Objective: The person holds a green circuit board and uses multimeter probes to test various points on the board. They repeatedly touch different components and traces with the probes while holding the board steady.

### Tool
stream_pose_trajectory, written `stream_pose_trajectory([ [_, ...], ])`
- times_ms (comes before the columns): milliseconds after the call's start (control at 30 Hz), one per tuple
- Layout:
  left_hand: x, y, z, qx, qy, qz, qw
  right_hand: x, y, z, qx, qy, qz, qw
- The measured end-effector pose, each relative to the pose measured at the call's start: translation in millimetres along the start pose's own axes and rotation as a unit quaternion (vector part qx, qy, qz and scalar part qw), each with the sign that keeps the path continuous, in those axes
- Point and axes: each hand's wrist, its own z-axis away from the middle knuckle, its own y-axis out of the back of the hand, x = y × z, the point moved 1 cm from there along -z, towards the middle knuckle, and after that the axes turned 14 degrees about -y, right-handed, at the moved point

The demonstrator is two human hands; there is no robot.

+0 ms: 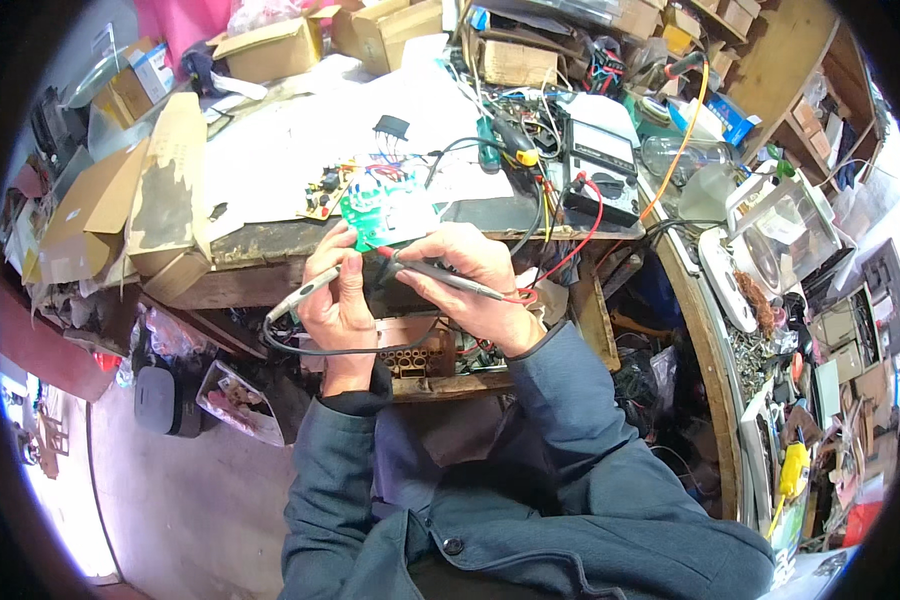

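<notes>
My left hand (332, 300) is closed round a grey test probe (305, 293) with a black lead, its fingertips at the lower left edge of a green circuit board (402, 218). In my right hand (475, 280) is a second grey test probe (450, 278), trailing a red lead; its red tip end reaches the board's lower edge. Whether either tip touches a solder joint is too small to tell. The board lies at the bench's front edge, with a component board (322, 192) and coloured wires beside it. A multimeter (602, 165) with a red lead plugged in stands to the right.
A worn wooden bench edge (260, 250) runs under the board, above an open drawer (450, 385) of parts. Cardboard boxes (165, 190) stand at the left. A green-handled screwdriver (487, 145) and tangled cables lie near the meter. An orange cable (692, 125) hangs at the right.
</notes>
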Motion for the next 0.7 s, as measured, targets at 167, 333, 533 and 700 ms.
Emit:
stream_pose_trajectory([
  [167,1.3,-1.5,-0.9,-0.005,0.001,-0.011,1.000,6.9,1.0,1.2,0.000,0.002,0.010,1.000],
  [333,3.7,3.0,-3.0,-0.009,0.012,-0.032,0.999,-1.6,-1.5,-1.4,-0.002,0.003,0.002,1.000],
  [533,1.4,-0.5,-1.8,0.006,-0.009,0.009,1.000,-3.8,0.3,-0.6,0.011,0.001,-0.003,1.000],
  [700,0.1,0.4,-1.9,0.022,-0.011,0.025,0.999,-1.5,-0.2,-0.3,0.009,0.006,0.011,1.000],
])
